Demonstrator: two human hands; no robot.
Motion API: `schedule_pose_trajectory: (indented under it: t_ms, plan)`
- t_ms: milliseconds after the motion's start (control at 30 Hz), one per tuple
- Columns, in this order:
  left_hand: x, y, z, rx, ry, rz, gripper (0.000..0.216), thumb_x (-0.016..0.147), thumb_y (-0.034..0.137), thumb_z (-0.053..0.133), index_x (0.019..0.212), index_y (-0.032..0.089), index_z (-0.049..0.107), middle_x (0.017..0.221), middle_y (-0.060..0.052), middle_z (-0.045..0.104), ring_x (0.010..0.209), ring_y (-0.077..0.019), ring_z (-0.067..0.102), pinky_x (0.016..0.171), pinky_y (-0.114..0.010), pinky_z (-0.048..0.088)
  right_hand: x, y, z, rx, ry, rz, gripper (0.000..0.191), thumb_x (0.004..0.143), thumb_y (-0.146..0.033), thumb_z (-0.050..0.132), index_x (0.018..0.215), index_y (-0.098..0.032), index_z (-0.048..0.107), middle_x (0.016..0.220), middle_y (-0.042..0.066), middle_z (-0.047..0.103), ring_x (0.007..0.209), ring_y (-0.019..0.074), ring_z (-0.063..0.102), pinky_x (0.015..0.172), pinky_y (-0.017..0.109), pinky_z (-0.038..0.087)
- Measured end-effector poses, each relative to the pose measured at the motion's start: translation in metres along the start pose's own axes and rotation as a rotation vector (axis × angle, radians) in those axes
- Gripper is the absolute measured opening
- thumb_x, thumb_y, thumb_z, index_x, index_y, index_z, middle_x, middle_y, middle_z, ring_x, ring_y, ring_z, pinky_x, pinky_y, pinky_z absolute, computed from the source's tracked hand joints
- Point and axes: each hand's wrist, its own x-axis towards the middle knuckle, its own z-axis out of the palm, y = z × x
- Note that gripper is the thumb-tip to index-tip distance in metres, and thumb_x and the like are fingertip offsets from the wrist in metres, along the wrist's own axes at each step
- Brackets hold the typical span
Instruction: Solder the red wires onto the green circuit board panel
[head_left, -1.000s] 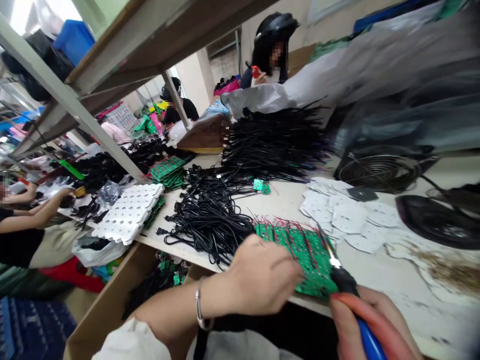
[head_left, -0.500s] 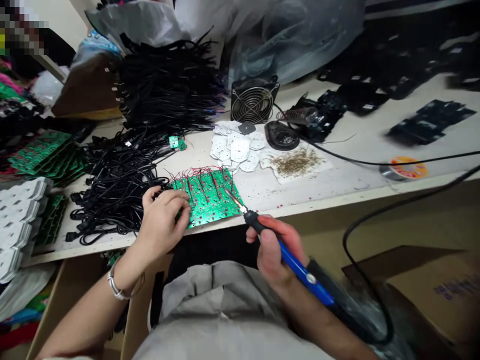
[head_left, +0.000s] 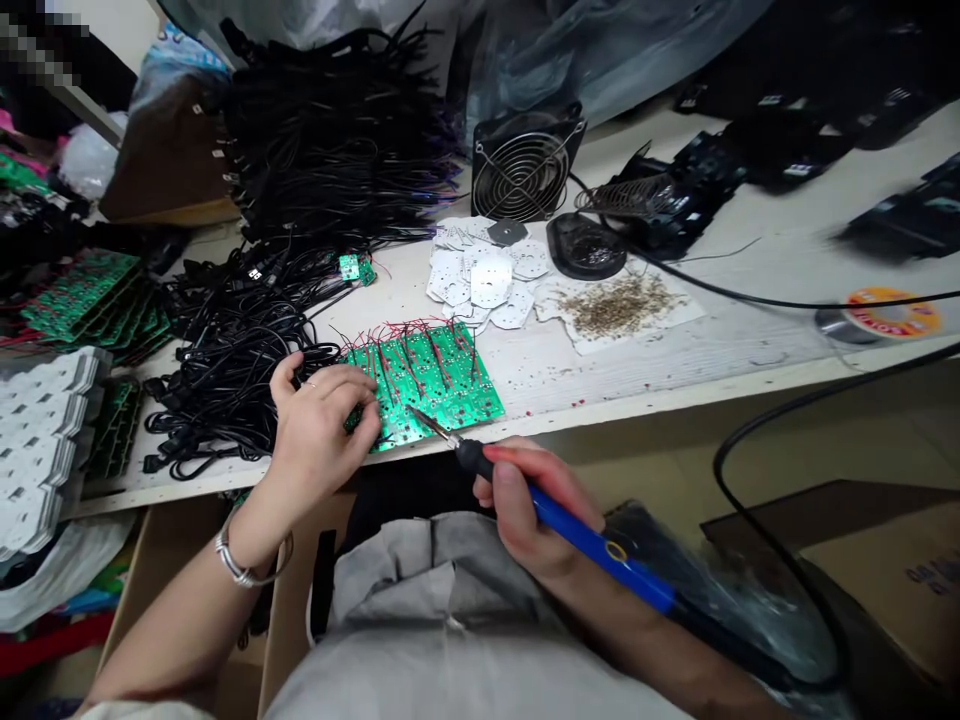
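Note:
A green circuit board panel [head_left: 439, 385] with rows of red and black wires lies at the table's front edge. My right hand [head_left: 525, 500] grips a blue soldering iron [head_left: 570, 525] like a pen. The iron's tip points left over the panel's lower middle; whether it touches the board I cannot tell. At the panel's left edge, my left hand [head_left: 322, 420] has its fingers curled and pinched together. Something dark shows between thumb and fingers, too hidden to name. Black cables [head_left: 225, 370] are heaped just left of that hand.
Behind the panel lie white plates [head_left: 491, 275], a small fan [head_left: 523, 170], a coiled iron stand [head_left: 626, 200] and a paper with brown bits [head_left: 622, 305]. A solder spool [head_left: 885, 315] is at right. Stacked boards [head_left: 90, 300] and white trays [head_left: 45, 440] stand at left. The iron's cord [head_left: 724, 450] loops at right.
The soldering iron's tip has moved left and down across the panel, with my right hand shifting left. My left hand stays by the panel's left edge. The view has shifted slightly.

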Motion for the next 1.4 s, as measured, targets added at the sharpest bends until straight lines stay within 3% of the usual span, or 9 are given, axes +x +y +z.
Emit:
schedule_pose_trajectory:
  t_ms: [167, 300, 967, 1400]
  plan:
    - [0.005, -0.004, 0.001, -0.031, -0.067, -0.012, 0.015, 0.086, 0.024, 0.051, 0.074, 0.021, 0.060, 0.092, -0.001, 0.076, 0.097, -0.0216, 0.069, 0.111, -0.055, 0.014, 0.008, -0.002, 0.010, -0.019, 0.035, -0.076, 0.009, 0.091, -0.023, 0.054, 0.093, -0.024, 0.063, 0.068, -0.001, 0.069, 0.062, 0.0147, 0.068, 0.061, 0.029, 0.058]
    - [0.004, -0.004, 0.000, -0.029, -0.111, -0.039, 0.015, 0.086, 0.023, 0.052, 0.073, 0.022, 0.060, 0.095, -0.002, 0.076, 0.099, -0.0220, 0.068, 0.111, -0.057, 0.014, 0.012, -0.009, 0.014, -0.041, -0.015, -0.037, 0.009, 0.091, -0.021, 0.054, 0.092, -0.024, 0.062, 0.068, -0.001, 0.069, 0.061, 0.0145, 0.068, 0.059, 0.028, 0.057]
    - [0.011, -0.001, 0.001, -0.023, -0.111, -0.104, 0.015, 0.081, 0.019, 0.052, 0.067, 0.021, 0.058, 0.090, -0.002, 0.076, 0.091, -0.0225, 0.069, 0.108, -0.060, 0.022, 0.024, -0.020, 0.022, -0.153, -0.071, -0.021, 0.009, 0.091, -0.021, 0.054, 0.087, -0.023, 0.061, 0.057, -0.005, 0.065, 0.049, 0.0110, 0.062, 0.053, 0.023, 0.052]
    - [0.012, 0.001, 0.002, -0.003, -0.105, -0.107, 0.015, 0.080, 0.019, 0.053, 0.066, 0.021, 0.058, 0.090, -0.002, 0.075, 0.090, -0.0233, 0.069, 0.106, -0.060, 0.025, 0.023, -0.022, 0.025, -0.140, -0.068, -0.008, 0.008, 0.091, -0.021, 0.055, 0.086, -0.024, 0.061, 0.062, -0.004, 0.069, 0.056, 0.0124, 0.067, 0.060, 0.025, 0.056]
